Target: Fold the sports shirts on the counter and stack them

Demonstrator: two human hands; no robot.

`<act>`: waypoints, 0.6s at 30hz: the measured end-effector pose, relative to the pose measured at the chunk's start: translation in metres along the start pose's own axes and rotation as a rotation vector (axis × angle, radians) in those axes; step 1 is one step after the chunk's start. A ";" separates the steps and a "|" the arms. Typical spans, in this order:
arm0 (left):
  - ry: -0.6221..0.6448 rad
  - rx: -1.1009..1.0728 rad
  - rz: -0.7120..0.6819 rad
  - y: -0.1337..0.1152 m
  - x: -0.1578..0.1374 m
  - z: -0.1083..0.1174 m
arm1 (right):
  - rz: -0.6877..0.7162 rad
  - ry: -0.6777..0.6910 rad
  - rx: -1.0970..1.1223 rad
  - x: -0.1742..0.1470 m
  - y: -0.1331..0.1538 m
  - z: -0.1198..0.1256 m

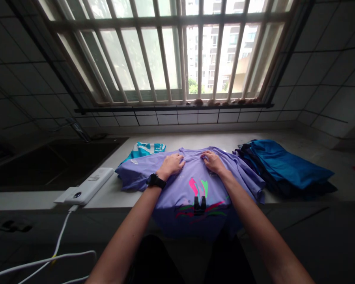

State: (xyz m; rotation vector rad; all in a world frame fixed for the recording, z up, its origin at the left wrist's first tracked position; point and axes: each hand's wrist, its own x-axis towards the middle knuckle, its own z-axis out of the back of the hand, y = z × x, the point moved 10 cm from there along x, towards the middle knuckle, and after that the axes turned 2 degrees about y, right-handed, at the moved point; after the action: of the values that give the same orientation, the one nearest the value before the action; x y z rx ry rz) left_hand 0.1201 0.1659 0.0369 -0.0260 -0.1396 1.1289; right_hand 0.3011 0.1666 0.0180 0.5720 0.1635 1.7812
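A lavender T-shirt (192, 179) lies spread on the white counter, its collar towards the window and its lower part hanging over the front edge. Its front carries a pink, green and black print. My left hand (173, 163), below a black wristwatch (156, 180), rests just under the collar with its fingers bent onto the cloth. On the other side of the neckline, my right hand (212, 161) has its fingers curled on the fabric. Small creases run between the two hands. The fingertips are partly hidden, but both hands seem to pinch the shirt.
Folded dark and blue clothes (290, 163) are stacked on the right of the counter (219, 138). A turquoise and white garment (144, 150) lies partly under the left sleeve. Further left are a white power strip (94, 183) with a cable (62, 232), and a dark sink (56, 161) with a faucet (79, 130).
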 end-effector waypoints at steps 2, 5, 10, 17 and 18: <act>-0.039 -0.015 0.016 0.000 -0.001 -0.011 | -0.042 -0.019 -0.016 0.000 -0.004 0.005; -0.056 -0.021 0.051 0.009 -0.002 -0.020 | -0.151 -0.053 -0.048 -0.002 -0.013 0.012; -0.045 -0.026 0.099 0.019 0.001 -0.022 | -0.246 -0.039 -0.093 -0.009 -0.012 0.016; -0.072 -0.047 0.086 0.023 0.004 -0.023 | -0.588 -0.061 -0.198 -0.026 -0.044 0.033; -0.077 -0.052 0.086 0.024 0.004 -0.023 | -0.581 -0.022 -0.196 -0.025 -0.047 0.029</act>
State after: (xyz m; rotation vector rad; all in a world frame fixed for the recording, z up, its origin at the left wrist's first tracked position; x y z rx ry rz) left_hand 0.1034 0.1809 0.0123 -0.0350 -0.2378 1.2124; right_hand 0.3602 0.1519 0.0175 0.3540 0.1219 1.2091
